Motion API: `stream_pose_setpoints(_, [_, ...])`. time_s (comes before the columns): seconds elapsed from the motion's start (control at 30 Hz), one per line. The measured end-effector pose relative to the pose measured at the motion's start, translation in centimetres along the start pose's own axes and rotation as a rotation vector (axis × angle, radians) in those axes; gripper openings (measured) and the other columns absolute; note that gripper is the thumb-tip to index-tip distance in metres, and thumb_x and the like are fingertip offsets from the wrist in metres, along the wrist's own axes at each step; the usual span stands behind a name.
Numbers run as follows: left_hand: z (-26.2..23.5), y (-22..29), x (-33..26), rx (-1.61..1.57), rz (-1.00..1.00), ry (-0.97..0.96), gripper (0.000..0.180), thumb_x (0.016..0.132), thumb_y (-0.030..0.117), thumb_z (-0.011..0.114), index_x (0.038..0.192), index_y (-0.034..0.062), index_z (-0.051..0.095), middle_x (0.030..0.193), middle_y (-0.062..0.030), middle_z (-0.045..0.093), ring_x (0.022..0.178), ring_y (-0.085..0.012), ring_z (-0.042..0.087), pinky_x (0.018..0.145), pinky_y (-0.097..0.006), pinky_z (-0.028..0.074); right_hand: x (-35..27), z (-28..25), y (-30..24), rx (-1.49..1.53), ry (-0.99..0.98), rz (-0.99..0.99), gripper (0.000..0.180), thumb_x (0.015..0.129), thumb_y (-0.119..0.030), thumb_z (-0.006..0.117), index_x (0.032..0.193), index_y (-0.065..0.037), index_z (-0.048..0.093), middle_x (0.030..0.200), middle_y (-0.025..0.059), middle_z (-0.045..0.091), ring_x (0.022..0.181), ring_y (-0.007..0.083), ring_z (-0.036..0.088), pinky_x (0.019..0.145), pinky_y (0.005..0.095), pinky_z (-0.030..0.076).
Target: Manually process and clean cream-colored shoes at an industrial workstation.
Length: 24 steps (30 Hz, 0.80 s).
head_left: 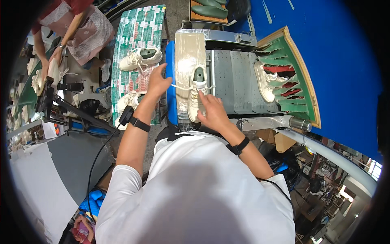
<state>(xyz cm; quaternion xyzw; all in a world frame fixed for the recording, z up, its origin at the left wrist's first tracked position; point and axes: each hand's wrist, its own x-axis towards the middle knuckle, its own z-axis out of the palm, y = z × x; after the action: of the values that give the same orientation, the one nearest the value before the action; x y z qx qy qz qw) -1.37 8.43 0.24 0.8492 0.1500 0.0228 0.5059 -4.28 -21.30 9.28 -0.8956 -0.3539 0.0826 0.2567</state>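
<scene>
White lace-up sneaker (193, 101), resting on its sole on a tan board (185, 51) at the left end of a slatted metal conveyor (240, 81), directly in front of the person. A dark green shoe last (198, 75) fills its opening. The long axis runs away from the body, toe nearest the person, heel farthest. The shoe lies between the two hands: to the right of the left hand (158, 82) and just left of, and slightly beyond, the right hand (214, 112). The right hand is the nearer, its extended index finger at the lacing, its thumb apart from that finger and close to the toe. The left hand stands off the shoe, thumb and forefinger spread; a white lace (181, 86) runs across to it from the shoe, but whether the fingers grip the end cannot be told. To the left, a bench (138, 16) with a green-and-white covering bears two similar sneakers; on the conveyor, another sneaker (264, 83) lies at a green fringed curtain (283, 52).
</scene>
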Motion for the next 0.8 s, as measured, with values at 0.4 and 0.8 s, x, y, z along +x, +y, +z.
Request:
stream_pose_setpoints(0.4, [5.4, 4.9, 1.9, -0.293, -0.096, -0.501, 0.063, 0.088, 0.013, 0.087, 0.147, 0.0149, 0.066, 0.155, -0.0169, 0.059, 0.122, -0.02, 0.066, 0.105, -0.034, 0.053, 2.9, 0.6, -0.3, 0.756, -0.264, 0.386, 0.066, 0.093, -0.012, 0.062, 0.156, 0.005, 0.049, 0.118, 0.0138, 0.068, 0.108, 0.0255, 0.066, 0.101, 0.0388, 0.05])
stream_pose_setpoints(0.8, [6.0, 6.5, 0.1, -0.269, 0.042, -0.405, 0.072, 0.087, 0.028, 0.089, 0.151, 0.01, 0.061, 0.153, -0.0182, 0.06, 0.144, -0.0289, 0.054, 0.119, -0.038, 0.042, 0.3, -2.7, 1.8, 0.172, -0.089, 0.18, 0.063, 0.082, -0.011, 0.066, 0.143, 0.006, 0.061, 0.107, 0.0188, 0.067, 0.102, 0.0345, 0.066, 0.093, 0.0477, 0.051])
